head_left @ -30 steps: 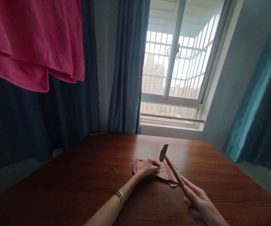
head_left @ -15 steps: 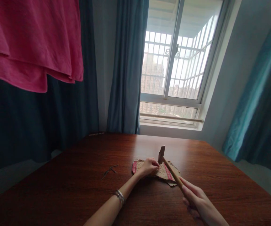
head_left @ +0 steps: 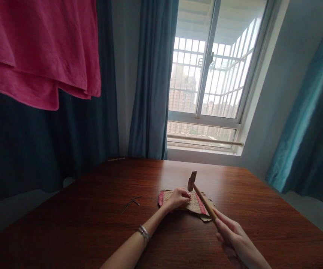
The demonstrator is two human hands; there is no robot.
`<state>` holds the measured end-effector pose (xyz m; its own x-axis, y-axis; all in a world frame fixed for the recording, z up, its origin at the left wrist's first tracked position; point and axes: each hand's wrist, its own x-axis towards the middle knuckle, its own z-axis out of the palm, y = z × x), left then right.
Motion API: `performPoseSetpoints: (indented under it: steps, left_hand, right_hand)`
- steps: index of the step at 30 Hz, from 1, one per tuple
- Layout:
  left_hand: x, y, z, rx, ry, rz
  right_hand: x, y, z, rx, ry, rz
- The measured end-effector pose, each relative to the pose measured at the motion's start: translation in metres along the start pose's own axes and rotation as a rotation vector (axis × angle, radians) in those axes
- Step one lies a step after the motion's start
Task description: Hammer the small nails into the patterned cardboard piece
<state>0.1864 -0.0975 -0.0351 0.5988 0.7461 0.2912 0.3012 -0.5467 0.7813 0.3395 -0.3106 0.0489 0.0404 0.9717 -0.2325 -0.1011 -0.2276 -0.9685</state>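
Note:
My right hand (head_left: 233, 237) grips the wooden handle of a small hammer (head_left: 199, 194), whose metal head is raised just above my left hand. My left hand (head_left: 178, 198) rests on a tan perforated piece with red bands (head_left: 196, 205) lying on the wooden table (head_left: 94, 231). Its fingertips are pinched together beneath the hammer head; what they pinch is too small to make out. A bracelet sits on my left wrist.
Several thin nails (head_left: 131, 203) lie loose on the table to the left of the piece. Beyond the table are blue curtains (head_left: 153, 82) and a window (head_left: 212, 74). A pink cloth (head_left: 38, 48) hangs at the upper left.
The hammer head dipped towards my left hand's fingertips and has risen again slightly. My left hand has stayed in place on the piece.

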Motion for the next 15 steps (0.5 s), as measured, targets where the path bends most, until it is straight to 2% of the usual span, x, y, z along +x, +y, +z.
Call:
performPoseSetpoints:
  steps: [4,15]
  left_hand:
    - [0.0,-0.001,0.0,-0.004,-0.006,-0.002]
    - [-0.002,0.003,0.0,0.016,0.0,-0.062]
  right_hand:
    - [0.001,0.003,-0.001,0.007,0.019,0.043]
    - [0.0,0.015,-0.006,0.083,0.046,0.04]
